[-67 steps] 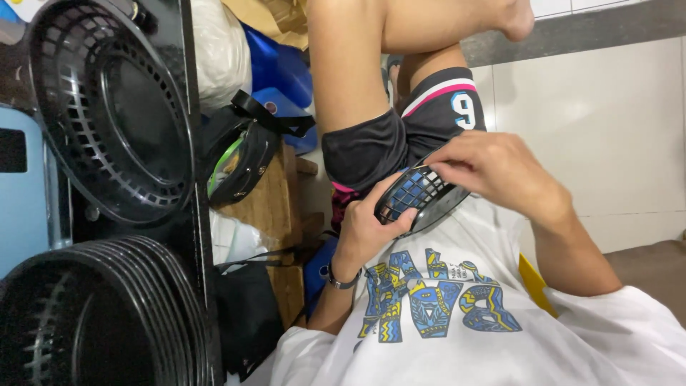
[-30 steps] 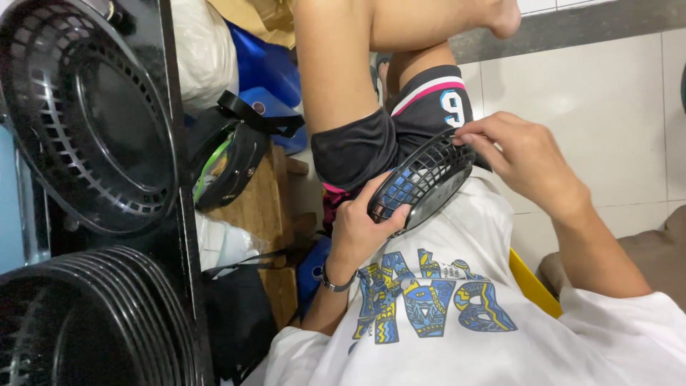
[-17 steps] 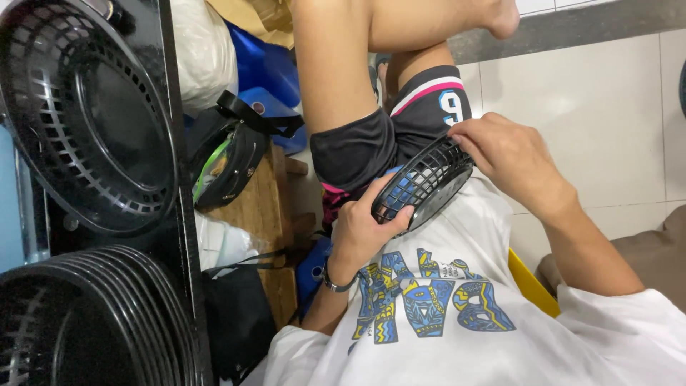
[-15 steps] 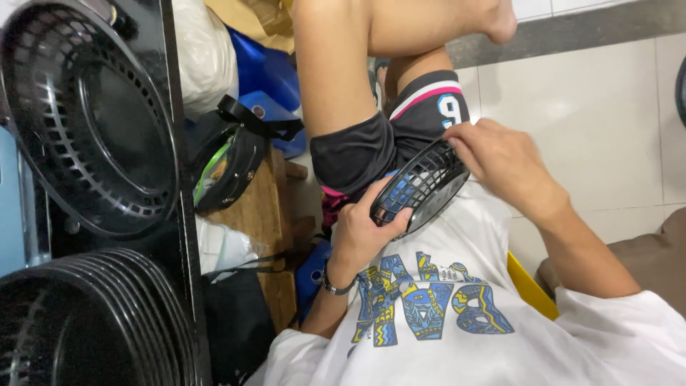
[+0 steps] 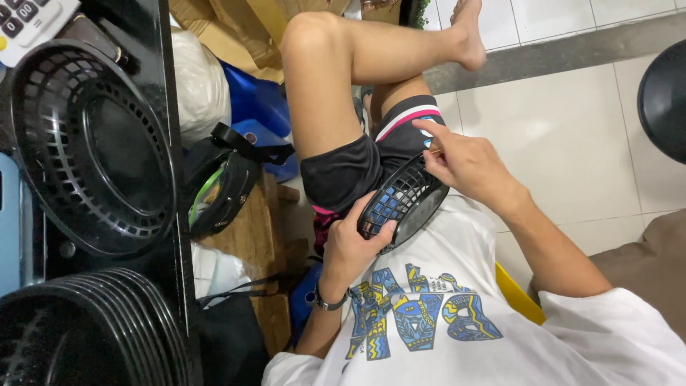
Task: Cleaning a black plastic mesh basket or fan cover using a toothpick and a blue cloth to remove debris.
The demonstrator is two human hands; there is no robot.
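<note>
I sit with my legs crossed and hold a small round black slatted basket (image 5: pixel 401 204) over my lap, against my white printed shirt. My left hand (image 5: pixel 351 244), with a dark band at the wrist, grips the basket's lower rim from the left side. My right hand (image 5: pixel 461 161) rests on the basket's upper rim, its fingers pinched together there and the forefinger stretched toward my black shorts. What the fingertips pinch is too small to make out.
On a black table at the left lie a larger black slatted basket (image 5: pixel 86 143) and a stack of several more (image 5: pixel 78 332). A calculator (image 5: pixel 28 18) sits at the top left. Black bag (image 5: pixel 223 187), blue bag (image 5: pixel 259 107) and white bag (image 5: pixel 200 78) crowd the floor beside my legs.
My right hand has shifted from covering the basket's top to pinching at its upper rim. The left hand keeps its grip, and the basket has tilted slightly.
</note>
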